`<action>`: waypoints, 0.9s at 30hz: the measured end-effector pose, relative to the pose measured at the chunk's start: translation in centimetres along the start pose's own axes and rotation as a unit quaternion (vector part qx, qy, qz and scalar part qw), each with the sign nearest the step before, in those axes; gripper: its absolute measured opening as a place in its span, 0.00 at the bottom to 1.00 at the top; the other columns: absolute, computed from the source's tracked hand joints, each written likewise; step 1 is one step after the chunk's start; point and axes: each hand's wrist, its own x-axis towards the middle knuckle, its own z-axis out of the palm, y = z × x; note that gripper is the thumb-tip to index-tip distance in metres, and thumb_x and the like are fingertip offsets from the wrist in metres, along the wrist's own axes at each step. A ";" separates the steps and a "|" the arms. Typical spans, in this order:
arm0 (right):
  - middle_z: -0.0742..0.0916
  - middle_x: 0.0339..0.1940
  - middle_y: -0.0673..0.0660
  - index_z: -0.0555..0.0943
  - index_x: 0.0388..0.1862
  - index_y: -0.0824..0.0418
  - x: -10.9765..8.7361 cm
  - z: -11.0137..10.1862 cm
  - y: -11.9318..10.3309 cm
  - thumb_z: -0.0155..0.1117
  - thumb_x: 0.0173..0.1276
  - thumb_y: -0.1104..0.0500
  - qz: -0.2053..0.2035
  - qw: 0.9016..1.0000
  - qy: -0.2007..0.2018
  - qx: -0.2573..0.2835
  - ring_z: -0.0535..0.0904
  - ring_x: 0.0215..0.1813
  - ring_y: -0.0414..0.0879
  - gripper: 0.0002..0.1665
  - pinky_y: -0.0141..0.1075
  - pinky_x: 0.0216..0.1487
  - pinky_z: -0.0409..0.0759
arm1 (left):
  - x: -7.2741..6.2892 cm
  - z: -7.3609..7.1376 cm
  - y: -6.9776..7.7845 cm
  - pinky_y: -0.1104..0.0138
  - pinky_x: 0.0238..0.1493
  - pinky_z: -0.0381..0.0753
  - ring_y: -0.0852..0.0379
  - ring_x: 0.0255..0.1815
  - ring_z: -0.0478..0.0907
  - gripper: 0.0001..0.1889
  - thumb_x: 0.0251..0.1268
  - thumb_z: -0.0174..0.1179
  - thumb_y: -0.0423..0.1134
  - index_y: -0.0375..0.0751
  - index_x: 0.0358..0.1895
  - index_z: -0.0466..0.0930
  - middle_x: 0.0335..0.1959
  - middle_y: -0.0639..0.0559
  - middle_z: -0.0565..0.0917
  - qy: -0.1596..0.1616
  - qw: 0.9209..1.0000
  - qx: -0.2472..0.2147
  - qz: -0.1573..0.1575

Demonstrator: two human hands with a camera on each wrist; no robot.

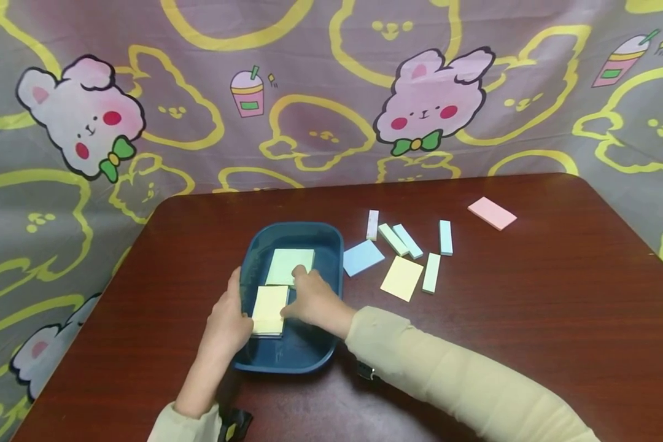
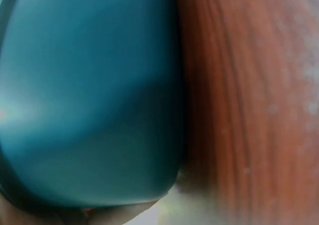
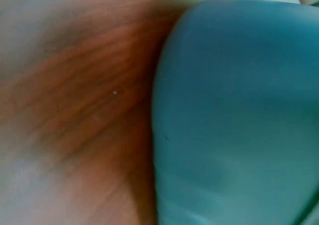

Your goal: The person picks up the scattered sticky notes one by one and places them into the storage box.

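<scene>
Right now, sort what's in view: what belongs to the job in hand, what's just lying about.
Apparently in the job:
blue tray
green pad inside it
yellow-topped stack inside it

Lying about, untouched:
blue pad
loose yellow square
pink pad
five narrow pads

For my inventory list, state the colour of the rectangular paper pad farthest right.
Pink; the rectangular paper pad shows best in the head view.

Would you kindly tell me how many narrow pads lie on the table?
5, right of the tray; from left: lavender pad, green pad, blue pad, mint pad, second blue pad. None seems hidden.
</scene>
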 end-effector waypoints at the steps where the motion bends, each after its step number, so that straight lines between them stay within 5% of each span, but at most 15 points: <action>1: 0.77 0.55 0.68 0.67 0.61 0.68 -0.1 -0.2 0.0 0.73 0.55 0.59 -0.002 1.000 0.002 0.001 0.77 0.46 0.53 0.38 0.43 0.45 0.79 | 0.0 0.0 0.0 0.64 0.21 0.67 0.47 0.24 0.71 0.44 0.56 0.50 0.21 0.36 0.75 0.38 0.61 0.23 0.66 -0.001 1.000 -0.002 -0.002; 6: 0.79 0.52 0.66 0.70 0.61 0.67 -0.6 -2.1 0.0 0.69 0.60 0.58 -0.019 0.999 0.033 0.005 0.77 0.45 0.51 0.33 0.42 0.45 0.78 | 0.0 0.0 -0.1 0.64 0.22 0.67 0.46 0.25 0.72 0.44 0.56 0.50 0.21 0.36 0.76 0.38 0.61 0.23 0.66 0.000 1.000 -0.004 -0.008; 12: 0.84 0.48 0.63 0.77 0.54 0.66 -0.2 -6.2 1.2 0.52 0.69 0.64 -0.045 0.991 0.125 0.019 0.79 0.41 0.51 0.16 0.41 0.43 0.77 | 0.1 0.1 -0.2 0.64 0.22 0.66 0.46 0.25 0.71 0.44 0.56 0.50 0.21 0.37 0.76 0.39 0.61 0.23 0.67 0.003 1.000 -0.004 -0.008; 21: 0.82 0.54 0.64 0.77 0.55 0.66 0.6 -13.7 5.2 0.41 0.67 0.68 0.008 0.978 0.203 0.038 0.76 0.44 0.53 0.22 0.38 0.43 0.71 | 0.0 0.0 -0.1 0.63 0.24 0.69 0.41 0.33 0.75 0.44 0.55 0.51 0.21 0.37 0.75 0.40 0.62 0.24 0.67 0.005 1.000 -0.001 -0.008; 27: 0.79 0.58 0.67 0.74 0.58 0.69 0.4 -16.8 9.2 0.38 0.60 0.72 0.064 0.966 0.245 0.050 0.74 0.55 0.56 0.28 0.40 0.47 0.70 | 0.0 0.0 -0.2 0.63 0.25 0.71 0.41 0.35 0.75 0.44 0.55 0.52 0.21 0.36 0.75 0.40 0.61 0.24 0.68 0.006 1.000 -0.002 -0.007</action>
